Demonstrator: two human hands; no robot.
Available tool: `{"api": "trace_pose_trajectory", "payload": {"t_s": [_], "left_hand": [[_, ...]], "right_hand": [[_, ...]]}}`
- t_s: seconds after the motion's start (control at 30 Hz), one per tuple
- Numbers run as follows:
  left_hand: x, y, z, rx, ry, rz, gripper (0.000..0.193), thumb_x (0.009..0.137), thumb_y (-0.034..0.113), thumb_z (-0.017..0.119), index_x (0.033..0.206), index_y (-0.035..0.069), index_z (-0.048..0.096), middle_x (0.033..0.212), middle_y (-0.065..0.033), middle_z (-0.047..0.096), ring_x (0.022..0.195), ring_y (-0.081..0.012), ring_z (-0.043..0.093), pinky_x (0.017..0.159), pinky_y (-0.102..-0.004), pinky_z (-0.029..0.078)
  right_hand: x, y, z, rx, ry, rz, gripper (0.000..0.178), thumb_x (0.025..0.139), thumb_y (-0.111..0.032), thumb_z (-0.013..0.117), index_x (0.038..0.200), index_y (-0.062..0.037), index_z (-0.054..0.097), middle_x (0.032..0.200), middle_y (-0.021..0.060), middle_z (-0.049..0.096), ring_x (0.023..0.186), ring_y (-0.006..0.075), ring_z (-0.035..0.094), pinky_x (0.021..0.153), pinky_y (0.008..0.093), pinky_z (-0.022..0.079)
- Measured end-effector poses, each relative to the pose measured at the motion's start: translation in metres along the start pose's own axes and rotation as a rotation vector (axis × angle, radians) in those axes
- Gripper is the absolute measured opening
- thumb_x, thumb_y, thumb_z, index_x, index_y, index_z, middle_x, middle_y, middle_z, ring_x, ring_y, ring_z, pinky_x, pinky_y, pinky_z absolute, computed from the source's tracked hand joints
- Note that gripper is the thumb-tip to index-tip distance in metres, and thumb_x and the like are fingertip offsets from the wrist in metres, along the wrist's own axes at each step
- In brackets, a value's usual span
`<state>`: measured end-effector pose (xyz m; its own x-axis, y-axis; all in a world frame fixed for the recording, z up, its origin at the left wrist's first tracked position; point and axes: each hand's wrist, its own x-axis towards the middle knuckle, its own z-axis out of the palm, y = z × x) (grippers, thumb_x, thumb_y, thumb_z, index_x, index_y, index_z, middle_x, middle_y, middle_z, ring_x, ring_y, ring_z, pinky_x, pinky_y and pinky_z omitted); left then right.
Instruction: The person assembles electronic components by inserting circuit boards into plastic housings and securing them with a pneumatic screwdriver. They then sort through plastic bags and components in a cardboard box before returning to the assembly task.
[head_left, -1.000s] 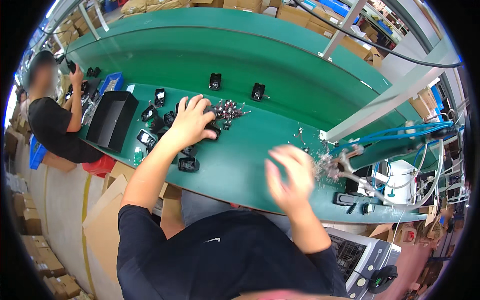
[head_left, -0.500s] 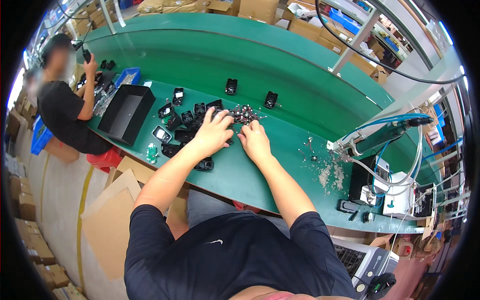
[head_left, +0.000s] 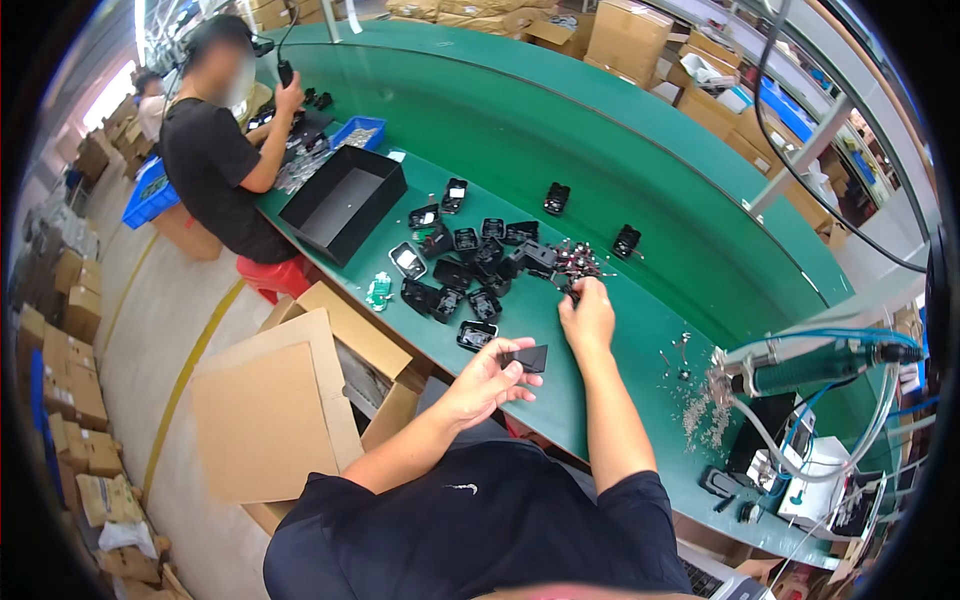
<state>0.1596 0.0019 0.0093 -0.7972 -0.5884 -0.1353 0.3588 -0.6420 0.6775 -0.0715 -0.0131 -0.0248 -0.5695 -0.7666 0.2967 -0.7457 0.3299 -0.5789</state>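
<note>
My left hand [head_left: 478, 388] is closed on a flat black plastic housing [head_left: 528, 358], held just past the table's near edge. My right hand [head_left: 588, 318] is over the green table with its fingertips pinched together. A small dark thing shows at those fingertips, too small to make out. Just beyond them lies a pile of small wired parts [head_left: 578, 258] with red and dark leads. To the left spreads a heap of black plastic housings [head_left: 487, 258], some with pale insides. One open housing [head_left: 477, 335] sits at the near edge, close to my left hand.
A black open box [head_left: 345, 205] stands at the left, near a co-worker [head_left: 215, 150]. Green circuit boards [head_left: 379, 291] lie by the near edge. Two housings [head_left: 557, 198] stand farther back. A clamped pneumatic screwdriver [head_left: 815, 368] and scattered small metal pieces [head_left: 706, 415] are at the right.
My left hand has come back from the heap toward me with a black housing. My right hand remains beside the wired parts. The whole view has shifted.
</note>
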Motion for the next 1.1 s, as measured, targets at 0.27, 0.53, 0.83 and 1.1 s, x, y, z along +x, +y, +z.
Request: {"api": "trace_pose_trajectory", "payload": {"t_s": [0.27, 0.53, 0.83, 1.1], "left_hand": [[-0.003, -0.014, -0.002, -0.047, -0.037, -0.007, 0.021, 0.109, 0.03, 0.049, 0.112, 0.009, 0.051, 0.155, -0.0103, 0.034, 0.11, -0.0281, 0.061, 0.087, -0.0435, 0.055], [0.023, -0.038, 0.014, 0.355, -0.177, 0.056, 0.046, 0.085, 0.004, 0.078, 0.119, 0.008, 0.047, 0.135, -0.0123, 0.047, 0.11, -0.0229, 0.062, 0.089, -0.0372, 0.057], [0.041, -0.04, 0.051, 1.119, -0.313, 0.276, 0.091, 0.071, 0.012, 0.091, 0.148, 0.01, 0.042, 0.135, -0.0121, 0.044, 0.102, -0.0201, 0.058, 0.075, -0.0301, 0.052], [0.044, -0.04, 0.066, 1.163, -0.312, 0.339, 0.09, 0.066, 0.007, 0.091, 0.145, 0.01, 0.048, 0.129, -0.0106, 0.048, 0.085, -0.0154, 0.054, 0.065, -0.0271, 0.049]], "right_hand": [[-0.076, 0.001, -0.089, 0.168, -0.221, 0.18, 0.025, 0.082, -0.005, 0.071, 0.107, -0.0049, 0.071, 0.1, 0.0123, 0.065, 0.083, 0.0254, 0.069, 0.075, 0.0361, 0.058], [-0.131, 0.019, -0.116, 0.643, -0.022, 0.389, 0.018, 0.084, 0.003, 0.075, 0.102, 0.0014, 0.073, 0.108, 0.0092, 0.07, 0.092, 0.016, 0.071, 0.084, 0.0278, 0.059], [-0.147, -0.001, -0.15, 0.89, 0.024, 0.319, 0.011, 0.083, 0.007, 0.076, 0.092, 0.0021, 0.074, 0.106, 0.0123, 0.073, 0.095, 0.015, 0.071, 0.083, 0.0282, 0.06], [-0.142, -0.003, -0.162, 0.138, 0.056, -0.227, 0.016, 0.075, -0.001, 0.078, 0.088, -0.0063, 0.07, 0.092, 0.0083, 0.071, 0.077, 0.024, 0.066, 0.066, 0.0335, 0.053]]}}
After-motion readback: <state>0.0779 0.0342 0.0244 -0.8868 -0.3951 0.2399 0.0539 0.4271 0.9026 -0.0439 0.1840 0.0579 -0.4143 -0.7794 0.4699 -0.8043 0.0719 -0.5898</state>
